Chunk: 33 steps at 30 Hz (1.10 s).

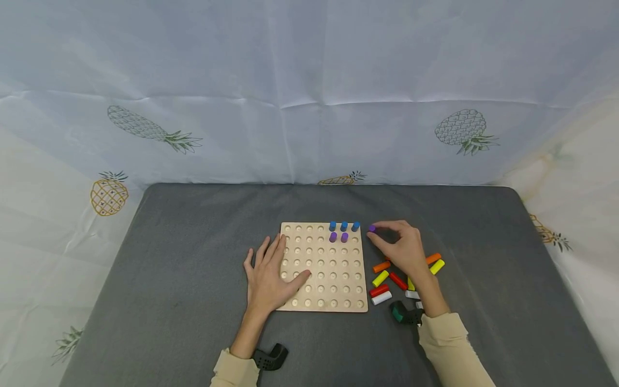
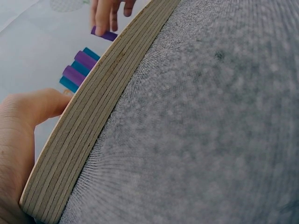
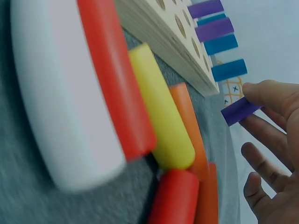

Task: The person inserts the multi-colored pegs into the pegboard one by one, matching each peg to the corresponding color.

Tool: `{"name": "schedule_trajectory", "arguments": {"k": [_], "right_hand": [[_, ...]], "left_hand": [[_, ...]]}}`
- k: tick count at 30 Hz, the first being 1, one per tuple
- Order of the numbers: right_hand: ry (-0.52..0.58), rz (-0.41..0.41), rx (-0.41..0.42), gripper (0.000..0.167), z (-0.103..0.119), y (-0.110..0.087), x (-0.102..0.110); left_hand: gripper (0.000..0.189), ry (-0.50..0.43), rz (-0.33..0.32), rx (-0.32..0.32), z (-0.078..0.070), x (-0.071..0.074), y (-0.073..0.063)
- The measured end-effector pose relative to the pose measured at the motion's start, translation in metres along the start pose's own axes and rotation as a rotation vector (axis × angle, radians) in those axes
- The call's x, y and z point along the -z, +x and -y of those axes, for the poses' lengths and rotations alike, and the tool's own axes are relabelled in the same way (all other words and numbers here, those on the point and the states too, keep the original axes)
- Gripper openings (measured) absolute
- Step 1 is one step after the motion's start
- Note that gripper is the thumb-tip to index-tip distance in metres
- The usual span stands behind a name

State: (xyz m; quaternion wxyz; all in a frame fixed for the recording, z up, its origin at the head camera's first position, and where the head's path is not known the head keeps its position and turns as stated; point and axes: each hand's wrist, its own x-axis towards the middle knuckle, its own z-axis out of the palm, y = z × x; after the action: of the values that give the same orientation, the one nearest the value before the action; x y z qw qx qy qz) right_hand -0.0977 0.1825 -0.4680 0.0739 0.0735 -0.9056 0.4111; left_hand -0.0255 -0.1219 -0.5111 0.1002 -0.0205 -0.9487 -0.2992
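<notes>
A square wooden pegboard (image 1: pixel 321 296) with rows of round holes lies on the grey table. My left hand (image 1: pixel 268 278) rests on its left side, fingers straight and thumb spread across the holes. Just off the board's far right corner, my right hand (image 1: pixel 401 248) pinches a purple peg (image 3: pixel 240 110) between thumb and fingers. Three blue pegs (image 1: pixel 344 226) stand in the far row at the right. Two purple pegs (image 1: pixel 344 237) stand in the row in front of them, all upright.
Right of the board lie several loose pegs: red (image 1: pixel 398 280), yellow (image 1: pixel 380 278), orange (image 1: pixel 381 266) and white (image 1: pixel 381 298). Some are partly hidden under my right wrist. A pale curtain (image 1: pixel 300 140) printed with pineapples hangs behind the table (image 1: pixel 193 242).
</notes>
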Motion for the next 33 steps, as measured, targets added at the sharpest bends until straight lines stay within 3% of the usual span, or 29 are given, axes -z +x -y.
{"name": "schedule_trajectory", "arguments": {"k": [20,33], "right_hand": [[0.114,0.020,0.000,0.025,0.013,-0.006,-0.021],[0.126,0.048,-0.021,0.026,0.013,-0.008,-0.025]], "left_hand": [[0.100,-0.005,-0.006,-0.005,0.000,-0.001,-0.001],[0.101,0.007,0.007,0.005,0.000,0.000,0.000]]}}
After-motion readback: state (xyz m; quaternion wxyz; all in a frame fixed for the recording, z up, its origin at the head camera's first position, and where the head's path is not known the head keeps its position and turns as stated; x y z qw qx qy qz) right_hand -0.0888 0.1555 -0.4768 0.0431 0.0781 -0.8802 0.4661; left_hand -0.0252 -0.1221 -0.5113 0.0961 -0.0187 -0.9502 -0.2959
